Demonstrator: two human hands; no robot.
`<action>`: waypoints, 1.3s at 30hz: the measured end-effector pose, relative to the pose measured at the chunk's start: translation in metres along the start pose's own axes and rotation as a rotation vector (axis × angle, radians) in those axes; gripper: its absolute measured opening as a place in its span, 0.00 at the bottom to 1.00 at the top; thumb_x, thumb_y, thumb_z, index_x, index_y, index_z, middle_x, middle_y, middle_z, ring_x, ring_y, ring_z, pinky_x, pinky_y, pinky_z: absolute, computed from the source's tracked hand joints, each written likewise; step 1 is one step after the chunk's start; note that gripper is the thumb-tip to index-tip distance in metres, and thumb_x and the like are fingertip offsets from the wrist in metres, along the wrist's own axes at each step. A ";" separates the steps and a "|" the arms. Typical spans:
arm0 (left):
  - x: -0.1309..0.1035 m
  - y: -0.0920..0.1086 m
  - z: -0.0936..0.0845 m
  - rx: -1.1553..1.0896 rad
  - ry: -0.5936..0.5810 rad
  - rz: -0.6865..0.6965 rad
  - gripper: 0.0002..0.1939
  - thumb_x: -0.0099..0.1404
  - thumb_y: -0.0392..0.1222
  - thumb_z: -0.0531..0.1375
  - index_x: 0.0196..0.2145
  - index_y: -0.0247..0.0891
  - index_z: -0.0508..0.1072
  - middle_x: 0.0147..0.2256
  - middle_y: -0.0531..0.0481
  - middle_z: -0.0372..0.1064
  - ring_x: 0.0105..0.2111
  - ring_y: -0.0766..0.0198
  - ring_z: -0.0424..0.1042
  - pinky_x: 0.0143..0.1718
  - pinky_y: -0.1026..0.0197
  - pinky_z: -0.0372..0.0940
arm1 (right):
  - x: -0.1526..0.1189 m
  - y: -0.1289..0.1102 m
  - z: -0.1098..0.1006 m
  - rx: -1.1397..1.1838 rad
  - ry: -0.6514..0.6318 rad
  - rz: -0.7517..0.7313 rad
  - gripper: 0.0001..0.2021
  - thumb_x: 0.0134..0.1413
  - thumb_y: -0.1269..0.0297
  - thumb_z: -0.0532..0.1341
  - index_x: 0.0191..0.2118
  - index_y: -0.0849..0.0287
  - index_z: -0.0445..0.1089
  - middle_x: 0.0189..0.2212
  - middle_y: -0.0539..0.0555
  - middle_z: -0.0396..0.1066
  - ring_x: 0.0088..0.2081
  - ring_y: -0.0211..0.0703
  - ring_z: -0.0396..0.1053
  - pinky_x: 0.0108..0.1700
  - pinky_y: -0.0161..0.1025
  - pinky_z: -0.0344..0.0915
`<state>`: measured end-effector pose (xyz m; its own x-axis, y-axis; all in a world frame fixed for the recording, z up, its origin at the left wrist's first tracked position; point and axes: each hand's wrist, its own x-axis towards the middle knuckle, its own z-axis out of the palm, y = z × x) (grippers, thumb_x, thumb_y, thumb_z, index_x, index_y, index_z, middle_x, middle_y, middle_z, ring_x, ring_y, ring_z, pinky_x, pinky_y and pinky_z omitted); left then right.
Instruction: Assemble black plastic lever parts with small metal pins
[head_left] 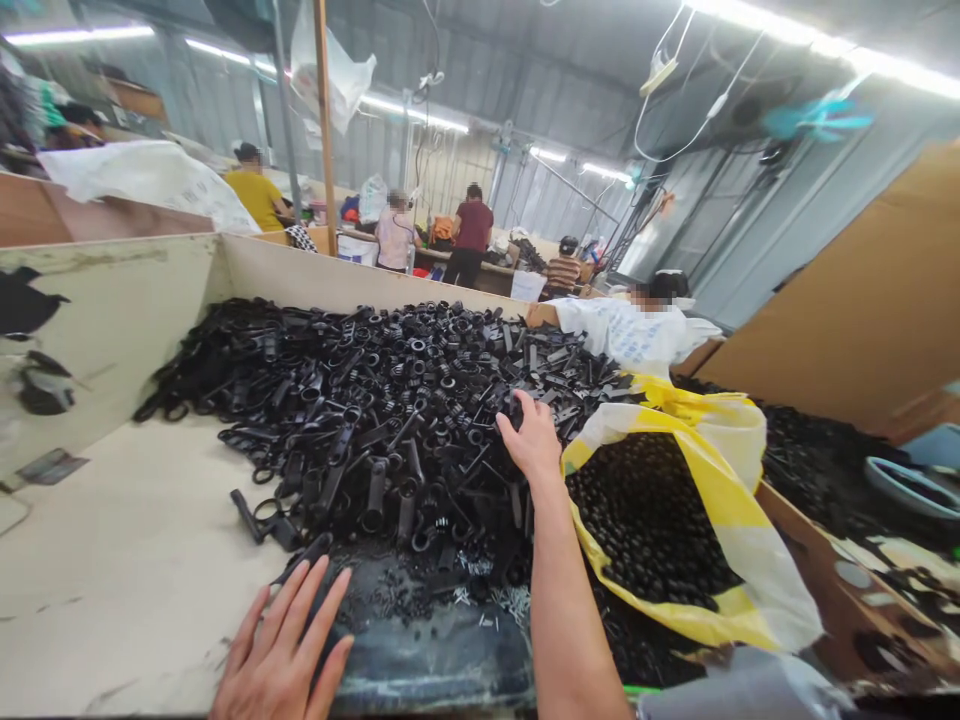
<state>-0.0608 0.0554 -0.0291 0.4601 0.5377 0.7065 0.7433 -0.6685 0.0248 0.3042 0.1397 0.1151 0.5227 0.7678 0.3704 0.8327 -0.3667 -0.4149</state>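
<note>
One bare left hand [285,640] lies nearest, palm down with fingers spread wide, by the near edge of the pale wooden counter [127,570], its fingertips near a black piece. One bare right hand [536,440] reaches over the heap, thumb and fingers parted; whether it holds a piece I cannot tell.

One broad heap of black, plastic-looking ringed and flat-handled parts [390,400], too many to count, fills the counter's middle up to its far edge. Several slim silver pins [514,605] lie between heap and near edge, on one dark, shiny sheet [427,660].

At the right edge, one open yellow-and-white sack [780,590] holds countless small round black pieces [652,520]; the right forearm hides part of the heap. Two cream panels wall the left and far edges. Beyond, one white-shirted person [637,335] and at least four others are visible.
</note>
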 end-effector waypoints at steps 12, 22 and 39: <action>-0.003 0.009 -0.011 0.001 -0.171 -0.083 0.30 0.70 0.46 0.59 0.68 0.39 0.65 0.69 0.40 0.59 0.69 0.46 0.58 0.72 0.42 0.41 | -0.078 0.003 0.022 0.143 0.071 -0.313 0.25 0.65 0.53 0.56 0.65 0.54 0.64 0.66 0.64 0.55 0.65 0.59 0.56 0.66 0.58 0.56; 0.000 0.004 -0.044 -0.320 -0.058 -0.266 0.19 0.74 0.33 0.52 0.59 0.40 0.71 0.61 0.41 0.67 0.66 0.52 0.60 0.65 0.45 0.60 | -0.096 0.007 0.017 -0.053 0.062 -0.475 0.31 0.68 0.43 0.51 0.69 0.52 0.59 0.69 0.67 0.52 0.63 0.67 0.59 0.57 0.64 0.64; 0.037 -0.052 -0.033 -0.262 -0.379 -0.335 0.07 0.70 0.44 0.61 0.43 0.39 0.74 0.41 0.45 0.74 0.44 0.52 0.71 0.46 0.53 0.65 | -0.107 -0.005 -0.025 -0.206 0.050 -0.307 0.37 0.67 0.46 0.51 0.75 0.54 0.43 0.67 0.67 0.58 0.54 0.62 0.71 0.48 0.57 0.72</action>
<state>-0.0981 0.0935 0.0191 0.3983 0.8566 0.3279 0.7555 -0.5091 0.4123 0.2481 0.0460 0.0984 0.2474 0.8338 0.4936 0.9686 -0.2258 -0.1040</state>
